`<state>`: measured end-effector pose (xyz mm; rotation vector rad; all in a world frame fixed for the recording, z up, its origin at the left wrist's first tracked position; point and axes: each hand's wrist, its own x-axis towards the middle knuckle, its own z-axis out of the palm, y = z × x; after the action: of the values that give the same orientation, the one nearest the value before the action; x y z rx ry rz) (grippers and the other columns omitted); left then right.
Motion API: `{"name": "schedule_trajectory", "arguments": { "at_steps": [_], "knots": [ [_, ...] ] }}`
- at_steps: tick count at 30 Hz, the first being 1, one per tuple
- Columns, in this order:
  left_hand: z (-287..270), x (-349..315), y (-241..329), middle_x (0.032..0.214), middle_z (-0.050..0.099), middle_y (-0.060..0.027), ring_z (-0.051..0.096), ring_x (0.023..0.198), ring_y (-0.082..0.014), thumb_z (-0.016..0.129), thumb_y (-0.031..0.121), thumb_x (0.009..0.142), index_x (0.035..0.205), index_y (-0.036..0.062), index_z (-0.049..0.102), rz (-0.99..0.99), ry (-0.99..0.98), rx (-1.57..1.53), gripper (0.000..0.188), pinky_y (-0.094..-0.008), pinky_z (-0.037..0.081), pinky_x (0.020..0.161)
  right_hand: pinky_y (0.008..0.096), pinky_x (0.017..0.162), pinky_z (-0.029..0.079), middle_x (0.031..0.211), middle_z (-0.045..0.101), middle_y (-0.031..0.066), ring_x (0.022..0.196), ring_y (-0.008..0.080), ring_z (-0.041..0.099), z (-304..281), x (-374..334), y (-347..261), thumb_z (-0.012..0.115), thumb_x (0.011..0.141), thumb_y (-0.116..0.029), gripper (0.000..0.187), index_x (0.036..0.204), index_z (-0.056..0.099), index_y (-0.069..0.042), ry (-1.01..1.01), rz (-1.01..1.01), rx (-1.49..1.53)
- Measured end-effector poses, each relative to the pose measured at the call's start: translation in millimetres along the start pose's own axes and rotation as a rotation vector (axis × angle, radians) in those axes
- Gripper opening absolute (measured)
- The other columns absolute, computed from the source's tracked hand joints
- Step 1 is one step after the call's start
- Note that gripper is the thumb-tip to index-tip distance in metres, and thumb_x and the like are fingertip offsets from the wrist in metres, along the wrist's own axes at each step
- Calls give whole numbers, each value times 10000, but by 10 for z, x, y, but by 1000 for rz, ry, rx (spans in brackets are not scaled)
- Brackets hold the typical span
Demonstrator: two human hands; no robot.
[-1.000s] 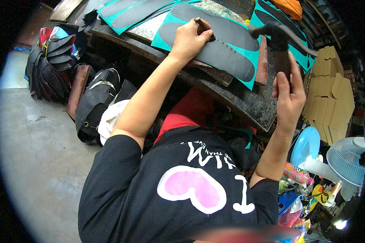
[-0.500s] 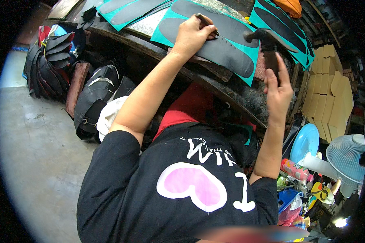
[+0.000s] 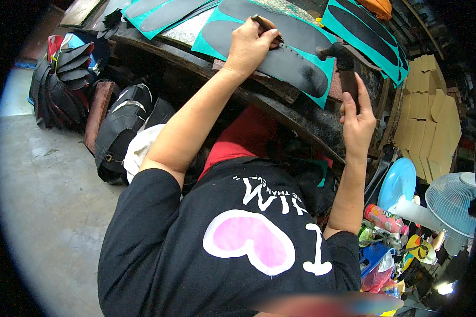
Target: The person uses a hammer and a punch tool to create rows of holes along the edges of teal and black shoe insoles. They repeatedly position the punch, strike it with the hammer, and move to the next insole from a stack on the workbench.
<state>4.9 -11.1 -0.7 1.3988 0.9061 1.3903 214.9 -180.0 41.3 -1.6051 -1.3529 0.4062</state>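
My left hand [image 3: 250,46] grips a slim dark punch [image 3: 256,19] with its tip down on a sheet. The teal sheet [image 3: 319,99] carries long dark grey sole shapes [image 3: 293,72]. A line of small holes runs across the nearer shape, starting by the punch tip. To the right, my right hand [image 3: 357,129] is closed around the dark handle of a hammer [image 3: 349,79]. The hammer's head is raised beside the sheet's right end, apart from the punch.
More teal sheets with dark shapes [image 3: 362,29] lie at the back right and back left. The wooden bench edge [image 3: 243,95] crosses before me. Folded cardboard [image 3: 428,121] and a fan [image 3: 452,203] stand at right. Bundled black pieces [image 3: 58,90] and a black bag [image 3: 122,134] are at left.
The hammer and my right hand have shifted slightly left. My left hand still holds the punch at the row of holes, and the view has moved a little.
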Motion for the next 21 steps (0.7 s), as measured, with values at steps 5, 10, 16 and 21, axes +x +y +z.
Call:
{"name": "schedule_trajectory", "arguments": {
  "at_steps": [5, 10, 16, 21],
  "knots": [
    [-28, 8, 30, 862, 735, -123, 728, 775, -174, 700, 115, 918, 986, 16, 632, 283, -183, 455, 138, -306, 570, 702, 186, 548, 393, 842, 617, 9, 626, 35, 459, -253, -43, -405, 623, 995, -156, 455, 1441, 536, -126, 90, -121, 246],
    [112, -60, 135, 782, 668, -185, 669, 764, -403, 675, 119, 900, 955, 57, 565, 652, -299, 772, 138, -459, 533, 656, 239, 668, 504, 1024, 705, 53, 733, 91, 616, -17, -73, -377, 613, 996, -164, 456, 1442, 525, -120, 85, -283, 208],
    [107, -71, 32, 837, 711, -178, 717, 769, -303, 701, 110, 874, 914, 19, 653, 117, -27, 228, 110, -356, 566, 719, 233, 612, 472, 830, 665, 17, 665, 64, 561, -124, -104, 11, 642, 988, -194, 455, 1431, 549, -151, 45, 107, 45],
    [69, -39, 52, 867, 730, -128, 730, 794, -193, 716, 139, 909, 1013, 1, 631, 247, -220, 464, 192, -326, 572, 713, 189, 575, 406, 837, 610, 8, 645, 34, 487, -312, -151, -326, 619, 1000, -174, 464, 1453, 523, -141, 113, -83, 243]
  ]
}}
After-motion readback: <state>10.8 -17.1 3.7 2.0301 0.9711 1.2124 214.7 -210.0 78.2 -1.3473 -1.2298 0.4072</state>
